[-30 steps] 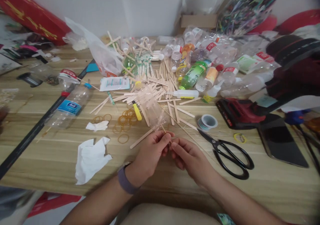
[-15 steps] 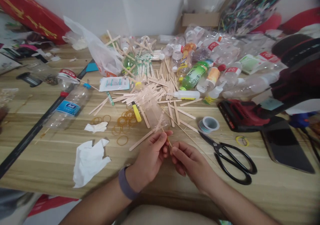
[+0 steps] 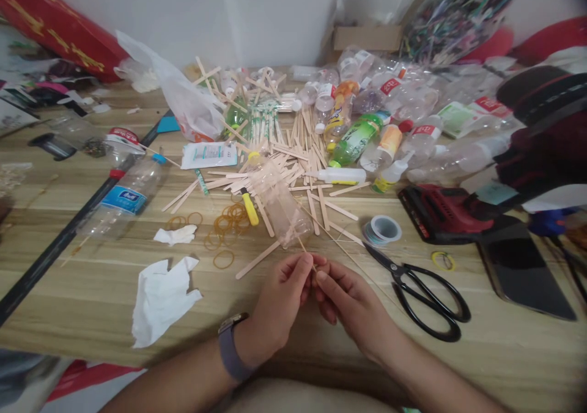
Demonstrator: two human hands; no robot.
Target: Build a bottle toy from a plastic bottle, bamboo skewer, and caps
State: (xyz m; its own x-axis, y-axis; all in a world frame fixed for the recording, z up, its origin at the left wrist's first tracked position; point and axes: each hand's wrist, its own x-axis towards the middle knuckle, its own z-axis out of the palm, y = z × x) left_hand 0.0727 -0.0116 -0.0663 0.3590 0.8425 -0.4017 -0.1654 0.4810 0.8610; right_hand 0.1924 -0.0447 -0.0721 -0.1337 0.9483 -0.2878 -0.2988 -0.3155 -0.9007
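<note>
My left hand (image 3: pixel 279 303) and my right hand (image 3: pixel 351 306) meet at the near middle of the wooden table (image 3: pixel 92 297). Both pinch the near end of a thin wooden skewer (image 3: pixel 300 242) that runs away from me into a clear plastic bottle (image 3: pixel 279 202) lying on its side. A wrist band sits on my left wrist. Black scissors (image 3: pixel 422 294) lie just right of my right hand. A flat wooden stick (image 3: pixel 257 260) lies just left of my left hand.
A heap of flat wooden sticks (image 3: pixel 284 150) and empty bottles (image 3: pixel 367 126) fills the far middle. Rubber bands (image 3: pixel 224 223), crumpled tissue (image 3: pixel 160 297), a tape roll (image 3: pixel 383 228), a red tool (image 3: pixel 444 211) and a dark phone (image 3: pixel 523 266) lie around.
Both hands have dropped slightly toward me, still pinching the skewer end. The view has shifted a little; the objects on the table stay put.
</note>
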